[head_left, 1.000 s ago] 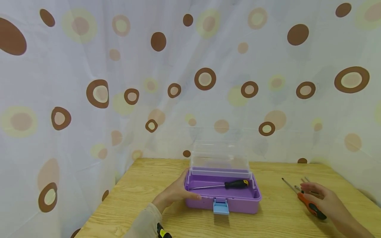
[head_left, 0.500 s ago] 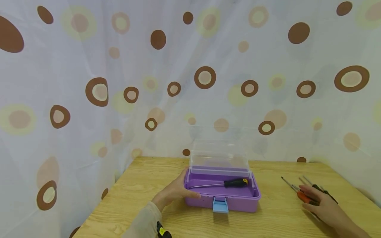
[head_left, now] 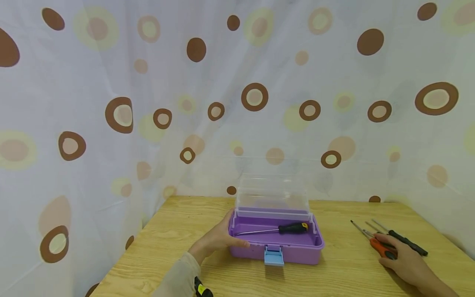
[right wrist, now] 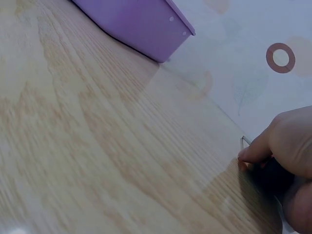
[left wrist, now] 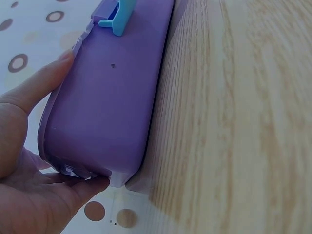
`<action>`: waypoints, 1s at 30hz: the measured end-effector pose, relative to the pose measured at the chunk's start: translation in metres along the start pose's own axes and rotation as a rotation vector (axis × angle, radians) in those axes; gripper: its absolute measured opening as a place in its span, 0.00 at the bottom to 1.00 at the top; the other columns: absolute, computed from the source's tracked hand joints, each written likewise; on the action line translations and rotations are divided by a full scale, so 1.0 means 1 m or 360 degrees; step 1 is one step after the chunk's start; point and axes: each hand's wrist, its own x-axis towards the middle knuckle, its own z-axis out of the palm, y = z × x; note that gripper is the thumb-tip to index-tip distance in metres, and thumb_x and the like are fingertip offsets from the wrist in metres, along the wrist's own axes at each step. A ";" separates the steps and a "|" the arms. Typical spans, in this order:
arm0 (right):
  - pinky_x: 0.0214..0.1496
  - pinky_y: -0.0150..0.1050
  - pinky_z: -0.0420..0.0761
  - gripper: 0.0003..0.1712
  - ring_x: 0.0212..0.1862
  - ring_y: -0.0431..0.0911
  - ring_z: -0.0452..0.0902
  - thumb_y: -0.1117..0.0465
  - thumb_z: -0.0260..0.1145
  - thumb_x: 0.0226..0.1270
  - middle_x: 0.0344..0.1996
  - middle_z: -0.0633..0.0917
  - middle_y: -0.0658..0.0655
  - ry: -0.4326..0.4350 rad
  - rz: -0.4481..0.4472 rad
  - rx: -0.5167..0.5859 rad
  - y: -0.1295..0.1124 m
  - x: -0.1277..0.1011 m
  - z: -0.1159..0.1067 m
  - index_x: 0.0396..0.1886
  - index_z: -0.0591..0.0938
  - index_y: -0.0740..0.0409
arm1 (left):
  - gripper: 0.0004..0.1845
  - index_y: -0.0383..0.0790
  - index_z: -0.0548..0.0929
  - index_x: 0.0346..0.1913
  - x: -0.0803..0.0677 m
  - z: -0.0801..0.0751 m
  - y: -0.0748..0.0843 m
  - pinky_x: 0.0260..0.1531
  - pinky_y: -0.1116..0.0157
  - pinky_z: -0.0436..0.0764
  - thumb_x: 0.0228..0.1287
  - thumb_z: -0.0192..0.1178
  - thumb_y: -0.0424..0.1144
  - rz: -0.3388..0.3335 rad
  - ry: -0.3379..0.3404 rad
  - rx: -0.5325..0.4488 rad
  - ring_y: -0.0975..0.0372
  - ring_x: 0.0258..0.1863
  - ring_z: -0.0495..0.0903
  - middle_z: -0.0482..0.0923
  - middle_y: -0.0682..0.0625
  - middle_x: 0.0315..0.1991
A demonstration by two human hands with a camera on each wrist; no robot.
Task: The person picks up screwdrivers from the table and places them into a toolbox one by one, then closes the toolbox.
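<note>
A purple box [head_left: 293, 253] with a blue latch [head_left: 273, 255] stands mid-table, its clear lid [head_left: 272, 194] raised. A black-handled screwdriver with a yellow collar [head_left: 285, 228] lies inside. My left hand [head_left: 224, 236] grips the box's left end, thumb on the front wall and fingers round the end; the left wrist view shows this hand [left wrist: 29, 156] on the purple box [left wrist: 112, 97]. At the right, my right hand [head_left: 389, 247] lies on an orange-handled screwdriver [head_left: 376, 245], fingers curled over its handle. In the right wrist view, the right hand [right wrist: 285, 146] is bent down onto it.
A black screwdriver [head_left: 408, 243] and thin metal shafts [head_left: 358, 229] lie just beyond the right hand. The wooden table [head_left: 178, 231] ends at a dotted curtain [head_left: 185, 103] behind and on both sides. The box's corner [right wrist: 141, 24] is far from the right hand.
My right hand came down from hovering onto the screwdrivers, then drew back a little onto the orange one, uncovering the black one. The left hand and box stayed put.
</note>
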 end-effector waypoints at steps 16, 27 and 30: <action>0.41 0.30 0.81 0.44 0.52 0.63 0.84 0.56 0.76 0.66 0.59 0.78 0.77 0.0146 -0.0047 0.0173 0.002 -0.005 0.000 0.73 0.66 0.73 | 0.64 0.41 0.44 0.82 0.001 -0.001 -0.002 0.72 0.40 0.59 0.52 0.80 0.39 -0.0009 -0.0006 0.0001 0.39 0.70 0.65 0.62 0.35 0.74; 0.41 0.26 0.79 0.43 0.42 0.19 0.73 0.53 0.69 0.74 0.56 0.84 0.67 0.0170 0.0079 0.0396 0.003 -0.006 -0.005 0.75 0.61 0.75 | 0.64 0.43 0.44 0.83 0.001 -0.001 -0.001 0.72 0.39 0.59 0.53 0.80 0.40 -0.0024 -0.0001 0.0005 0.39 0.71 0.64 0.61 0.35 0.75; 0.43 0.28 0.82 0.42 0.43 0.20 0.74 0.54 0.67 0.76 0.53 0.88 0.56 0.0155 0.0160 0.0661 0.004 -0.006 -0.007 0.76 0.60 0.74 | 0.64 0.43 0.43 0.83 0.001 -0.001 -0.001 0.72 0.39 0.58 0.53 0.80 0.39 -0.0025 0.0004 0.0012 0.39 0.71 0.64 0.61 0.36 0.75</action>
